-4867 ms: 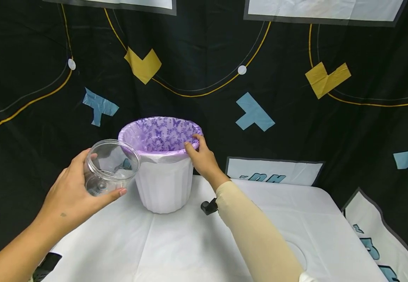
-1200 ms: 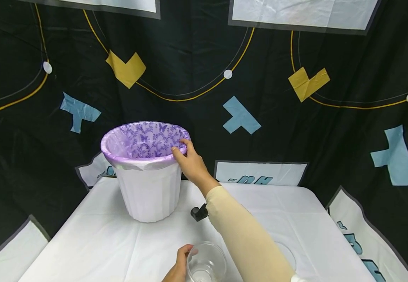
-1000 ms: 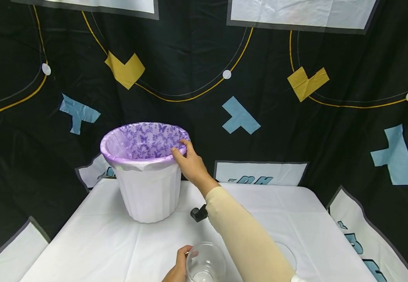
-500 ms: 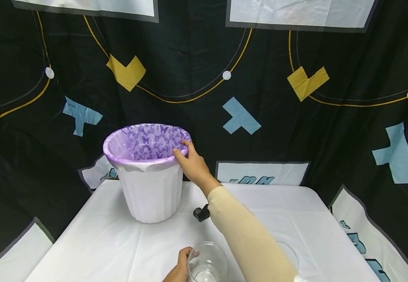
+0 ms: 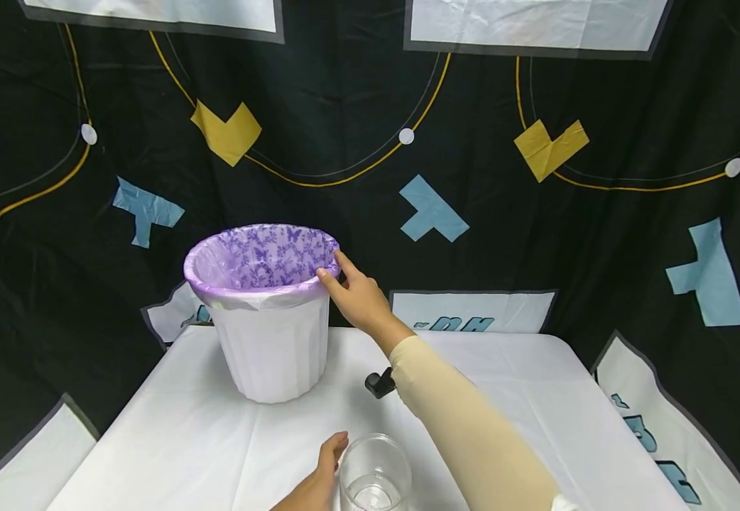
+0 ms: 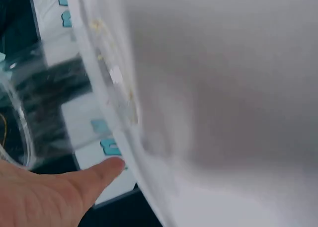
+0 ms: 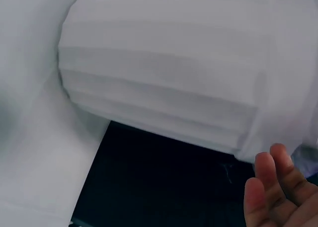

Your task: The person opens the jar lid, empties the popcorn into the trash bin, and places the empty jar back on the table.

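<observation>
A clear plastic jar point(image 5: 376, 472) stands upright on the white table near its front edge. My left hand point(image 5: 319, 470) is just left of it with the fingers loosened and a small gap to the jar. In the left wrist view the thumb point(image 6: 107, 172) points out straight near the jar's transparent wall point(image 6: 44, 105). A white ribbed bin point(image 5: 274, 348) with a purple patterned liner point(image 5: 274, 257) folded over its rim stands farther back. At the rim's right side is my right hand point(image 5: 360, 298), its index and thumb tips by the liner's outer edge. The right wrist view shows relaxed fingers point(image 7: 266, 180) beside the bin.
The white-covered table point(image 5: 491, 411) ends at a dark curtain point(image 5: 344, 85) decorated with yellow and blue tape pieces. A faint clear ring point(image 5: 523, 454) seems partly hidden behind the right sleeve point(image 5: 472, 433). A black wrist camera point(image 5: 380, 383) sticks out from the right wrist.
My left hand carried the jar from beside the bin down to the table front, then loosened from it. Just now my right fingers have come off the inside of the bin's rim.
</observation>
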### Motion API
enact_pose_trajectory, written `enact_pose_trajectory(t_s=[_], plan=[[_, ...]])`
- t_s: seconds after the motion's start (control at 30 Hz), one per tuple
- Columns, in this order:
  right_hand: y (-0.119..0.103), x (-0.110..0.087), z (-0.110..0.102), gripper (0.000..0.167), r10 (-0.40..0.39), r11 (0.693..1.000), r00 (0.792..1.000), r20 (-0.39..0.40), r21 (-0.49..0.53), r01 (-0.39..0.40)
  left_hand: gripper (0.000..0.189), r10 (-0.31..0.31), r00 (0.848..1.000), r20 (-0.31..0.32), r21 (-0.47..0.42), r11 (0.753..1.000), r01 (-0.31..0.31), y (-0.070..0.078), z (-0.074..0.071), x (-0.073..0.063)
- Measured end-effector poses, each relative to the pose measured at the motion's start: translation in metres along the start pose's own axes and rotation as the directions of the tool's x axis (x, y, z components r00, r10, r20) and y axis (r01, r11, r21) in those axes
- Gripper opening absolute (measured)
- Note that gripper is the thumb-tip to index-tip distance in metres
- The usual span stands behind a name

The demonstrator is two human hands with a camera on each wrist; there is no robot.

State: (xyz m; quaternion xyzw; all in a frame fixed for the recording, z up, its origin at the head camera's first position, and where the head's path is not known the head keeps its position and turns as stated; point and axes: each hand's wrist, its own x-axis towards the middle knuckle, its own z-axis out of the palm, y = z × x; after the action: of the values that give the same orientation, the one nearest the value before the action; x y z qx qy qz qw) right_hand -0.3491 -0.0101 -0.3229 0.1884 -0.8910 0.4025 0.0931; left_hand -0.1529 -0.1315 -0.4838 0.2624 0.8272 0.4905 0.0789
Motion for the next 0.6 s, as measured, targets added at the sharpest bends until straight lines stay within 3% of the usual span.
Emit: enact_pose_trajectory(t_s=[0.13, 0.23, 0.6], plan=[[0.010, -0.005, -0.007, 0.083, -0.018, 0.999, 1.000, -0.022, -0.043, 0.017, 0.090, -0.095, 0.994, -0.048, 0.069, 0.993, 0.099, 0.015, -0.017, -0.005], [0.019, -0.012, -0.012, 0.084, -0.016, 0.997, 1.000, -0.018, -0.082, 0.015, 0.084, -0.124, 0.987, -0.101, 0.118, 0.984, 0.135, 0.021, -0.029, -0.007], [0.054, -0.046, -0.032, 0.084, -0.012, 0.958, 1.000, -0.007, -0.287, 0.009, 0.080, -0.113, 0.956, -0.269, 0.265, 0.946, 0.186, 0.019, -0.043, -0.011]])
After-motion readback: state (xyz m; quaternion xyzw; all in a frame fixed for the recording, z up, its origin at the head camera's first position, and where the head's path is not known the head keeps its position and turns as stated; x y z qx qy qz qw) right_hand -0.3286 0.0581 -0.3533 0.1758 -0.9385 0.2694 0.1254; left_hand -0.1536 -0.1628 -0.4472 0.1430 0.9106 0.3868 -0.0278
